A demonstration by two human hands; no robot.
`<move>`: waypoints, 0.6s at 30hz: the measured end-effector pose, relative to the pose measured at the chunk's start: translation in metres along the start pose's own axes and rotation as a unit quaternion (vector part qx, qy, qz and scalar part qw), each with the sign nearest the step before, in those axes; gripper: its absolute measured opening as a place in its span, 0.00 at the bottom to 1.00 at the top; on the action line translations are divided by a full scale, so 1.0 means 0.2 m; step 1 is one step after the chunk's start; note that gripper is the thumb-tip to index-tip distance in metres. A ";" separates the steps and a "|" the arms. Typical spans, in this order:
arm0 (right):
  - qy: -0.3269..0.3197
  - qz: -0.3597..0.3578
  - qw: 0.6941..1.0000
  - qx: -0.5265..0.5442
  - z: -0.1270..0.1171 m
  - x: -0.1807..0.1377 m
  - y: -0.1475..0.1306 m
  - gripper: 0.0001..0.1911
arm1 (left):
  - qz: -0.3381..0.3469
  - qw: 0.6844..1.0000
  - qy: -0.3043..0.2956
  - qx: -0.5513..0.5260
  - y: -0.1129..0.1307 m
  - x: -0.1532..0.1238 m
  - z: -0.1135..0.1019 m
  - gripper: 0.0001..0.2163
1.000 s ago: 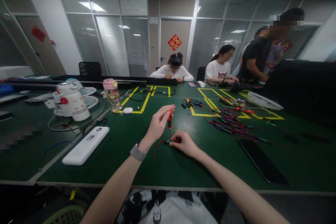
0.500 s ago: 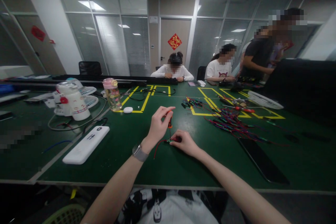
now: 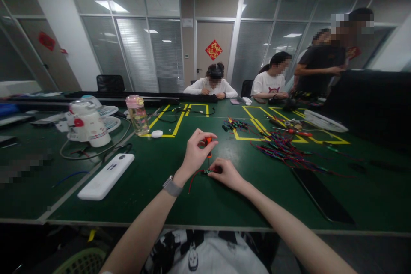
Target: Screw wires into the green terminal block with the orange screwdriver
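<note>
My left hand [image 3: 195, 153] pinches the orange handle of a small screwdriver [image 3: 208, 145], which stands upright with its tip down on a small green part [image 3: 207, 172] with a red wire on the green table [image 3: 199, 199]. My right hand [image 3: 226, 173] rests on the table with its fingers closed on that part, holding it down. A watch sits on my left wrist.
A white power bank [image 3: 105, 176] lies to the left, with a pink bottle [image 3: 138, 115] and a white fan [image 3: 90, 124] behind it. A heap of red-wired parts [image 3: 282, 150] and a dark phone [image 3: 323, 195] lie to the right. Other people sit and stand at the far side.
The fingers of my left hand have curled from spread to a pinch on the screwdriver's handle. My right hand has stayed on the part. The standing person at the far right has shifted.
</note>
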State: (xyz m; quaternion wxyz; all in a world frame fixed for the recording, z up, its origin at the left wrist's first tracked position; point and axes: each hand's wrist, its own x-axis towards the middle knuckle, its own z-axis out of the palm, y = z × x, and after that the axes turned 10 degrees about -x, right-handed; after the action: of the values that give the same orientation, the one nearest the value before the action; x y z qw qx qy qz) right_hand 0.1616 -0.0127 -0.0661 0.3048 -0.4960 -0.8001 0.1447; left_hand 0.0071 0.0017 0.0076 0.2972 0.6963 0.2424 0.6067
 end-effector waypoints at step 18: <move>-0.009 -0.004 1.000 -0.004 -0.01 0.00 -0.01 0.03 | -0.012 0.998 -0.053 0.006 0.00 0.05 -0.01 0.08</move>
State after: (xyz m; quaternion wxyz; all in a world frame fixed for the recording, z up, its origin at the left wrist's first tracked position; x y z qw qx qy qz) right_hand 0.1621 -0.0145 -0.0629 0.2965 -0.4928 -0.8052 0.1448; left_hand 0.0070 0.0091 0.0138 0.3128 0.7265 0.2386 0.5634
